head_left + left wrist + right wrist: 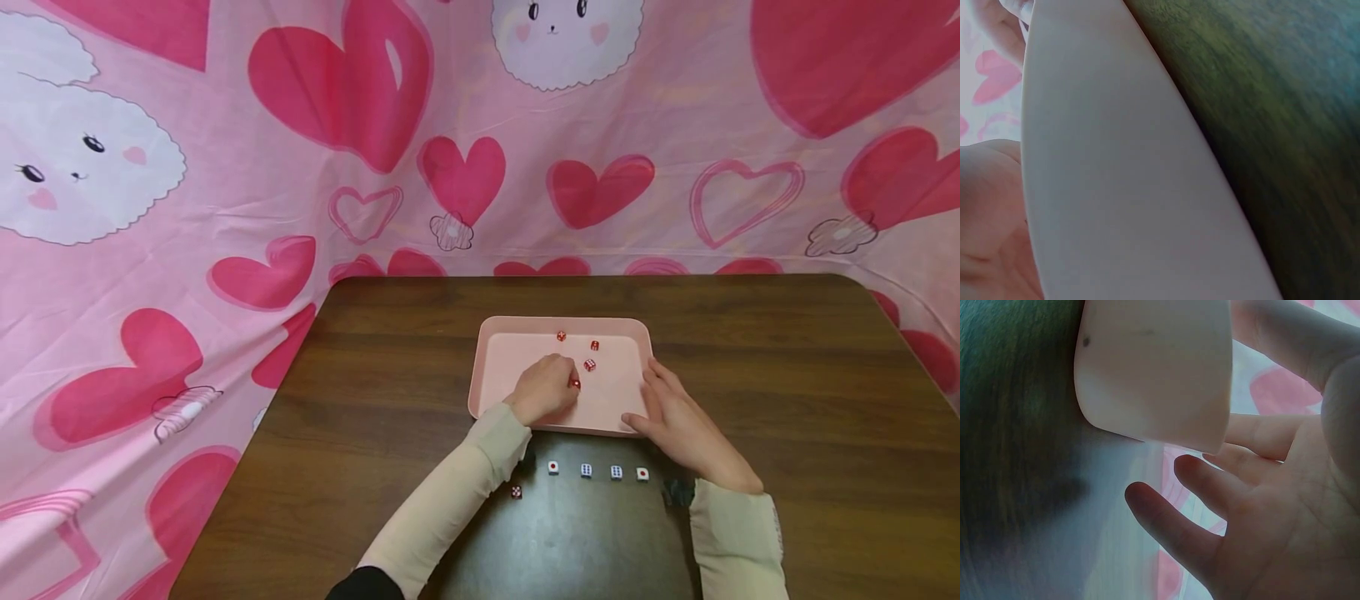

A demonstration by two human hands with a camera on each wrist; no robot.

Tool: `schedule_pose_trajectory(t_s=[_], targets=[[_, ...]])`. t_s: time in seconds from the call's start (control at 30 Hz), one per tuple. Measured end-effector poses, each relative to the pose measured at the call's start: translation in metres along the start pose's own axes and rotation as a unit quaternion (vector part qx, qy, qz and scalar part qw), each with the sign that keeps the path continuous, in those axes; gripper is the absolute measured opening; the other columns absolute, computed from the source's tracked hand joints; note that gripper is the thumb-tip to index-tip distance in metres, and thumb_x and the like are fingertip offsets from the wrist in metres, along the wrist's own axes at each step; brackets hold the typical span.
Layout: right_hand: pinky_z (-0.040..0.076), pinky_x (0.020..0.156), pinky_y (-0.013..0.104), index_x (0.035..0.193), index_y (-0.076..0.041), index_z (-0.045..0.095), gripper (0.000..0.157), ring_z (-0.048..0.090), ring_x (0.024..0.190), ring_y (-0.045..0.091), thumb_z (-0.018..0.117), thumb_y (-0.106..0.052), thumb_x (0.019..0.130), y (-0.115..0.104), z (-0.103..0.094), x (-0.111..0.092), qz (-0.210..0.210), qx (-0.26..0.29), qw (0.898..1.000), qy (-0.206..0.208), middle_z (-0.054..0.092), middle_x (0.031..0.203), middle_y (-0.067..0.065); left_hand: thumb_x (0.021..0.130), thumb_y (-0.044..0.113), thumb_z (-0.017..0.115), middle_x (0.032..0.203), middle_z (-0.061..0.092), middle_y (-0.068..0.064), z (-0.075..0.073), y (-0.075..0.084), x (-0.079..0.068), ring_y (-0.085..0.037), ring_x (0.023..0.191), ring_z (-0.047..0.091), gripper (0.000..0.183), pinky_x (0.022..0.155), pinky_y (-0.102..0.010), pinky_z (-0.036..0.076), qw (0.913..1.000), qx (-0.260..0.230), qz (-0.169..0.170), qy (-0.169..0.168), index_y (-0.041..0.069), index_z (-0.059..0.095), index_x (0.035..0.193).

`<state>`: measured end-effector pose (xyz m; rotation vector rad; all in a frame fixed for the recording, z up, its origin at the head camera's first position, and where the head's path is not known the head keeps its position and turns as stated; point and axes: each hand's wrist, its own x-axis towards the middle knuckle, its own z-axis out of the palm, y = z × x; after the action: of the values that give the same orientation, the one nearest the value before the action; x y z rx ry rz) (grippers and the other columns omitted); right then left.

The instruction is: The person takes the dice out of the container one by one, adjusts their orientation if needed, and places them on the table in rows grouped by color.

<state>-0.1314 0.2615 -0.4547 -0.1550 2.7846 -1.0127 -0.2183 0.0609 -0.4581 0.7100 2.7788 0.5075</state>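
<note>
In the head view, a shallow pink tray [495, 350] lies on the table. My left hand [546, 388] reaches into it with curled fingers, and a red die [576, 384] shows at its fingertips, seemingly pinched. Just beyond are three more red dice: one [589, 365] nearest the hand, another [595, 345] farther back, and a third [561, 336] by the far wall. My right hand [678, 421] rests at the tray's right front corner, fingers fairly straight along the outside and thumb over the rim. The right wrist view shows this hand's fingers spread beside the tray wall [1154, 381].
In front of the tray, several white dice stand in a row, from a left one [553, 467] to a right one [642, 474]. A dark red die [516, 492] lies nearer, beside the left sleeve [450, 492]. Heart-patterned pink cloth [517, 117] hangs behind the brown table [787, 358].
</note>
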Motion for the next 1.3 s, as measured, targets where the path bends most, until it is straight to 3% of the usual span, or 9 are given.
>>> schedule_pose_trajectory(t_s=[0.43,0.67,1.0,1.3], targets=[[0.027,0.107,0.064,0.148,0.009,0.025,0.086,0.022,0.14,0.05,0.068,-0.035,0.088,0.0,0.001,-0.001,0.002,0.001,1.0,-0.002,0.011,0.158,0.027,0.084,0.014,0.067,0.077,0.057,0.002,-0.006,-0.009,-0.008,-0.011,0.07,0.051,0.004,0.062,-0.021,0.04,0.9993,-0.038,-0.003,0.004,0.011,0.068,0.086],[0.028,0.107,0.064,0.147,0.01,0.027,0.085,0.022,0.14,0.051,0.068,-0.035,0.088,0.0,0.001,0.0,-0.002,0.002,1.0,0.001,0.011,0.158,0.027,0.082,0.012,0.067,0.076,0.061,0.004,-0.009,-0.014,-0.013,-0.01,0.07,0.052,0.003,0.062,-0.021,0.041,0.9987,-0.049,-0.001,0.013,0.014,0.069,0.081],[0.028,0.106,0.065,0.148,0.01,0.024,0.086,0.021,0.14,0.051,0.068,-0.035,0.088,-0.001,0.001,0.0,0.004,0.006,1.0,-0.004,0.009,0.158,0.027,0.084,0.015,0.068,0.074,0.057,0.002,-0.019,-0.019,-0.027,-0.012,0.069,0.051,0.005,0.061,-0.021,0.041,0.996,-0.088,-0.011,0.01,0.011,0.069,0.086],[0.029,0.106,0.064,0.147,0.011,0.026,0.085,0.021,0.14,0.051,0.068,-0.034,0.088,-0.003,0.0,0.001,0.003,-0.001,1.0,-0.006,0.01,0.158,0.028,0.084,0.014,0.068,0.072,0.056,0.001,-0.025,-0.022,-0.042,-0.012,0.066,0.05,0.004,0.058,-0.019,0.041,0.9953,-0.097,0.003,0.005,0.011,0.069,0.087]])
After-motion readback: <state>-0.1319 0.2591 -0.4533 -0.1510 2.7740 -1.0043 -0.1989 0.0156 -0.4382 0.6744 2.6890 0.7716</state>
